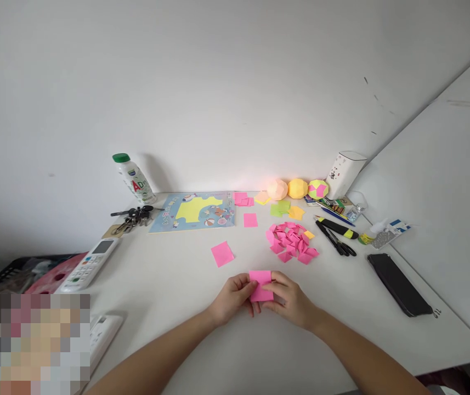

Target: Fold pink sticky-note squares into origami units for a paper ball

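A square pink sticky note (261,278) is held up between my two hands over the near part of the table. My left hand (235,299) grips its left side, thumb on the front face. The fingers of my right hand (294,302) are at its right edge and across its front. Beyond my hands lie a loose pink sticky note (222,254) and, farther back, another pink note (250,220). A heap of folded pink paper pieces (290,241) sits to the right, with a bit of orange paper at its edge.
Three faceted paper balls (298,188) stand by the wall beside a white box (345,174). Scissors (335,238), a box cutter (337,226) and a black pouch (399,285) lie right. A blue picture sheet (164,219), bottle (134,178), keys (136,216) and remote control (90,263) are left.
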{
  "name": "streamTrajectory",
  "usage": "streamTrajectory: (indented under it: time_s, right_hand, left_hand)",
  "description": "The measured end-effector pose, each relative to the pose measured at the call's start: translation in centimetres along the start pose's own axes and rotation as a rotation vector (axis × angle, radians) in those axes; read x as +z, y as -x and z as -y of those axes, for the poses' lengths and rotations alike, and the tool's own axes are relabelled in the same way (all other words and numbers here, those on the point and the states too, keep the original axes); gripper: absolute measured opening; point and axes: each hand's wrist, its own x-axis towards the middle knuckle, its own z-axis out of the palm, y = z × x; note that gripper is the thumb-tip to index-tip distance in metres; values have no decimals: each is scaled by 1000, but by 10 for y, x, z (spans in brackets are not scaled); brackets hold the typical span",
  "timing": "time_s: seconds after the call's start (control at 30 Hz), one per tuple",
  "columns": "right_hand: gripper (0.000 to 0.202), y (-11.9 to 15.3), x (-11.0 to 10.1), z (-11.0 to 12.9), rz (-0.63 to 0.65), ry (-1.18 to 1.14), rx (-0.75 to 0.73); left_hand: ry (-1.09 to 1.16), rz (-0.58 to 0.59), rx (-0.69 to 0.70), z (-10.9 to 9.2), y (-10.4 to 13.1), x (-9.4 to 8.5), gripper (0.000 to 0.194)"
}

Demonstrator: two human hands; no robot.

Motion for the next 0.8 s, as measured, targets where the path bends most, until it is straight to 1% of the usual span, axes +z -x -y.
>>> streamTrajectory:
  time_s: [0.1, 0.17, 0.23, 0.4, 0.53, 0.67, 0.8]
  right_hand:
    - [19, -1, -1, 4, -18, -31, -13]
    - [17, -2, -1, 6, -36, -81, 11]
    - [14, -3, 0, 8, -66, -137, 89]
    - [15, -3, 4, 7, -95, -317, 338]
    - [14, -2, 6, 2, -113, -467, 472]
    - [14, -2, 5, 3, -136, -517, 516]
    - [16, -3, 3, 9, -147, -520, 490]
  left_hand:
    - [6, 5, 0, 1, 0, -1, 34]
    - [13, 15, -3, 2, -1, -2, 34]
    - [18, 33, -11, 4, -1, -3, 34]
    - [-4, 72, -26, 3, -1, -3, 34]
    - [16, 110, -17, 0, 2, -4, 31]
    - [38, 159, -7, -1, 4, -5, 34]
    - [-38, 120, -5, 2, 3, -3, 35]
